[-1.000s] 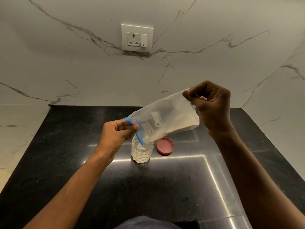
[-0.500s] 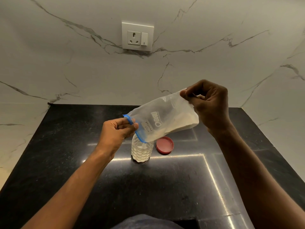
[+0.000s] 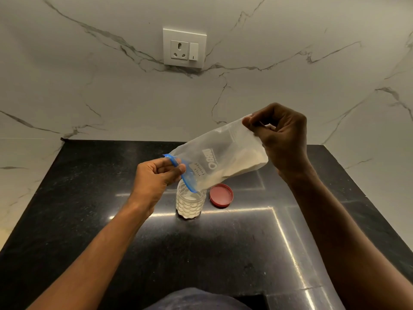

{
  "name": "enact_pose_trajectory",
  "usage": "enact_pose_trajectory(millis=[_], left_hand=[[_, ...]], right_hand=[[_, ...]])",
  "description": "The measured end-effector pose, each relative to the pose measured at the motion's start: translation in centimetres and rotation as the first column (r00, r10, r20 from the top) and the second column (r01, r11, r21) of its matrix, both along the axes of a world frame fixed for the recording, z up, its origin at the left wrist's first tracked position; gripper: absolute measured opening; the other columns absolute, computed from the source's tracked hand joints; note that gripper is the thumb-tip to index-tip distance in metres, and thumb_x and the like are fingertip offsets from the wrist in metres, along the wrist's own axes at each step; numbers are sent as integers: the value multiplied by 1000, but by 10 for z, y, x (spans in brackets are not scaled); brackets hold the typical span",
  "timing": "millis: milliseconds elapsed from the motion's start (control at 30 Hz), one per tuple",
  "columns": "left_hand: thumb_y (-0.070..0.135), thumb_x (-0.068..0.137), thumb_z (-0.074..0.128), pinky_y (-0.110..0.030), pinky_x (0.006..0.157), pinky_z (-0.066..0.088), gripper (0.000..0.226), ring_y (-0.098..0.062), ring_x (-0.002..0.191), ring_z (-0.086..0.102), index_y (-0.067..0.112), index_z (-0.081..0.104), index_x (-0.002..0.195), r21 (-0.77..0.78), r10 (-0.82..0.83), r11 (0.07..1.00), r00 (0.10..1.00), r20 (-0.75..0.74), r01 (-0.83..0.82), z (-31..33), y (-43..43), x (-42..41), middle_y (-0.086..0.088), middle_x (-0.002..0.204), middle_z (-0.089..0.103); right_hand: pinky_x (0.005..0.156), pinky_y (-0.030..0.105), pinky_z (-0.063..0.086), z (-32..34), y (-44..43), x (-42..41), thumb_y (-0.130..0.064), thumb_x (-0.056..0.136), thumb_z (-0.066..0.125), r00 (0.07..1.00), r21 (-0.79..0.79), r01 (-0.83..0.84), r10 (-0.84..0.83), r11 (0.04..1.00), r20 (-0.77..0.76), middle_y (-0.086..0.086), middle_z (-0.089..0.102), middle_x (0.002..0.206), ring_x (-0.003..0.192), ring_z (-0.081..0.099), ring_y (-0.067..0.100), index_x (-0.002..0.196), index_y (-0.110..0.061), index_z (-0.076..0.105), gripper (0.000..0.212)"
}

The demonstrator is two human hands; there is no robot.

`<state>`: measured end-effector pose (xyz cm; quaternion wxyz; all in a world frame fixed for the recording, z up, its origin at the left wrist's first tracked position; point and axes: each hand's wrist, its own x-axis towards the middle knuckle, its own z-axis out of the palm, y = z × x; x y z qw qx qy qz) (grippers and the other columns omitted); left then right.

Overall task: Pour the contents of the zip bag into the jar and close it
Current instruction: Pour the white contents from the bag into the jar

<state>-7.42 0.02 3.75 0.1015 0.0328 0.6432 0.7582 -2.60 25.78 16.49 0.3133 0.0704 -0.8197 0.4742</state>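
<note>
A clear zip bag (image 3: pixel 219 159) with a blue zip strip and a handwritten label is tilted mouth-down over a small clear jar (image 3: pixel 191 203). White powder lies along the bag's lower side and fills most of the jar. My left hand (image 3: pixel 156 177) pinches the blue zip edge just above the jar's open mouth. My right hand (image 3: pixel 279 139) holds the bag's raised bottom corner, higher and to the right. The jar's red lid (image 3: pixel 221 195) lies flat on the counter just right of the jar.
The jar stands on a black stone counter (image 3: pixel 111 231) with pale marble walls behind and at both sides. A white socket with a switch (image 3: pixel 184 48) is on the back wall. Dark clothing shows at the bottom edge.
The bag's raised end has come up slightly in my right hand. Both hands keep their grip and the mouth stays over the jar.
</note>
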Motion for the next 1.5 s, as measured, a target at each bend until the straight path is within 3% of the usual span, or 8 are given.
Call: enact_pose_trajectory(millis=[400, 533, 633, 900, 1100, 1367, 1500], left_hand=[[13, 80, 81, -26, 78, 66, 25, -16, 95, 81, 17, 79, 105, 3, 5, 1000, 1000, 8, -5, 3, -3, 2, 1, 98, 84], [20, 74, 81, -28, 79, 66, 29, -16, 96, 81, 19, 79, 103, 13, -3, 1000, 1000, -1, 3, 5, -3, 4, 2, 99, 84], [9, 84, 80, -25, 78, 66, 24, -16, 97, 81, 18, 78, 105, 0, 8, 1000, 1000, -24, -8, 5, -3, 3, 1, 99, 84], [5, 84, 77, -23, 77, 64, 33, -12, 97, 80, 24, 73, 111, -6, -19, 1000, 996, -82, 19, 7, -3, 5, 7, 98, 84], [9, 81, 81, -31, 83, 66, 38, -17, 99, 80, 18, 73, 117, -39, -19, 999, 997, -76, 16, 1, -3, 3, -1, 102, 84], [3, 82, 81, -28, 81, 66, 32, -16, 96, 81, 23, 75, 107, -39, -28, 999, 998, -61, 26, -3, -3, 5, -2, 97, 84], [6, 79, 81, -26, 76, 66, 30, -16, 94, 81, 22, 75, 105, -20, -44, 999, 998, -45, 43, -1, -3, 8, -1, 96, 84]], right_hand=[[75, 47, 66, 0, -2, 0, -7, 89, 80, 1000, 3, 7, -7, 1000, 7, -1, 76, 88, 86, 76, 17, 90, -8, 73, 8], [74, 42, 66, 1, 0, 0, -7, 90, 79, 1000, 22, 11, -10, 1000, -13, -5, 75, 89, 86, 76, 11, 91, -8, 72, 7], [73, 38, 66, 0, 0, 0, -7, 91, 79, 1000, 50, 26, -26, 998, -15, -9, 75, 88, 87, 76, 9, 91, -9, 73, 7], [69, 57, 62, 0, 4, 4, -6, 91, 77, 999, 80, 36, -38, 996, 32, -11, 74, 90, 90, 76, 18, 90, -12, 72, 7], [69, 56, 62, -1, 3, 5, -4, 91, 77, 1000, 96, 10, -12, 995, 26, -11, 74, 90, 89, 76, 18, 90, -8, 73, 5], [69, 52, 64, -2, 2, 4, -6, 91, 76, 1000, 112, -20, 18, 993, 17, -13, 75, 92, 89, 77, 15, 91, -11, 73, 6], [69, 61, 61, 2, 3, 2, -9, 90, 79, 1000, 83, -10, 10, 997, 3, -12, 76, 90, 88, 77, 22, 90, -13, 73, 7]])
